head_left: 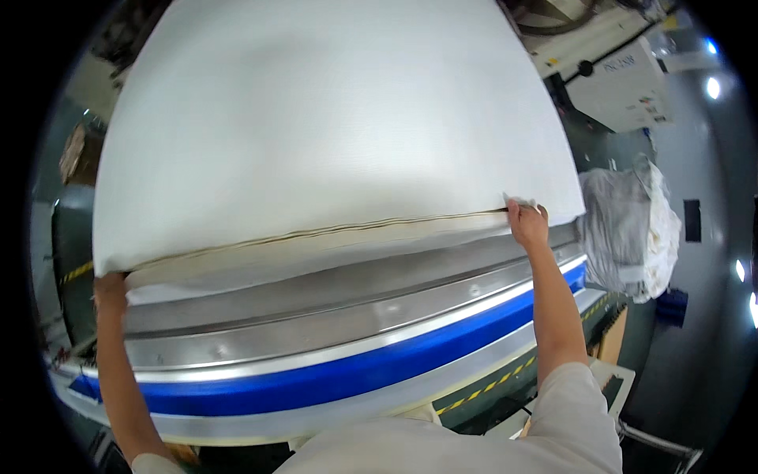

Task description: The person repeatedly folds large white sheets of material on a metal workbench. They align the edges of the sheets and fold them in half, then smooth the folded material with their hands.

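Observation:
A wide white sheet of fabric (332, 118) spreads away from me. Along its near side runs an edge (339, 229) of several thin, brownish lines, with a pale strip hanging below it. My left hand (110, 291) is closed on the left end of this edge; its fingertips are partly hidden in shadow and under the fabric. At the right end, my right hand (528, 223) pinches the fabric, and a small bunched fold shows at the fingers. Both arms are stretched forward, far apart.
Between me and the fabric lie a metal ledge (347, 316) and a blue padded bar (339, 357). A bundle of grey and white cloth (628, 225) stands at the right. Behind it is a white machine cabinet (620, 87). Yellow-black tape (489, 385) marks the floor.

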Motion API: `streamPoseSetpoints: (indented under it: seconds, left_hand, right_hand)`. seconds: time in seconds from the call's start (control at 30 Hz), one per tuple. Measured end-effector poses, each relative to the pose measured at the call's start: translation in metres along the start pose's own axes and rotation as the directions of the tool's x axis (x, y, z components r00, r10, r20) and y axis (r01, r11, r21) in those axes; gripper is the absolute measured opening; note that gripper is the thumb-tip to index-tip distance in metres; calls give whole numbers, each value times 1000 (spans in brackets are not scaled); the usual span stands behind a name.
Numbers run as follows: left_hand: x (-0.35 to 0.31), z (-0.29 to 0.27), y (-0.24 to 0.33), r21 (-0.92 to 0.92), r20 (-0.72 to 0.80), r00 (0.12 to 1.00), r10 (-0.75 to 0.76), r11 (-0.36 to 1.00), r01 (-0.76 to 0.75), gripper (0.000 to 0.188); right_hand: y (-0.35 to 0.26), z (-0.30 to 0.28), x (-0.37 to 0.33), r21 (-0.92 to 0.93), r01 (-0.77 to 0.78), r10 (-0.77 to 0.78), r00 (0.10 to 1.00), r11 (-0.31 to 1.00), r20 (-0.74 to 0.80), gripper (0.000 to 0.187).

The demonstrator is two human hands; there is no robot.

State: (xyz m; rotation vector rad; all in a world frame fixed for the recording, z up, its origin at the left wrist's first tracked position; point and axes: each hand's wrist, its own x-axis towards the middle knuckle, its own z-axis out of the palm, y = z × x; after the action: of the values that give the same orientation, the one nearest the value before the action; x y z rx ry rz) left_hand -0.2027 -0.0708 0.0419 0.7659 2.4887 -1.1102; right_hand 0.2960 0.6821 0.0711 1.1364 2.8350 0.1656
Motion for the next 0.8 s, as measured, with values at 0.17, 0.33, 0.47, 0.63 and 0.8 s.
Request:
streamPoseSetpoints:
  seconds: [0.17, 0.33, 0.47, 0.63, 0.8]
  left_hand:
    - [2, -11, 2, -97, 11, 989, -146, 984, 146, 18]
    - [3, 12, 2, -94, 30, 977, -213, 972, 215, 16]
    - [-4, 16, -5, -428, -18, 947, -322, 858, 284, 20]
    - [-25, -9, 3, -401, -54, 961, -270, 888, 226, 26]
    - [-51, -75, 11, -193, 17, 968, -250, 949, 248, 33]
  right_hand:
    - [74, -2, 26, -201, -106, 151, 963, 974, 223, 70]
    - [189, 15, 49, -363, -71, 232, 875, 929, 424, 65]
    - [223, 12, 55, -326, -59, 230, 825, 943, 516, 42]
    - [248, 30, 41, -413, -85, 243, 906, 907, 347, 26]
    - [264, -11, 39, -236, 52, 26, 949, 970, 315, 37]
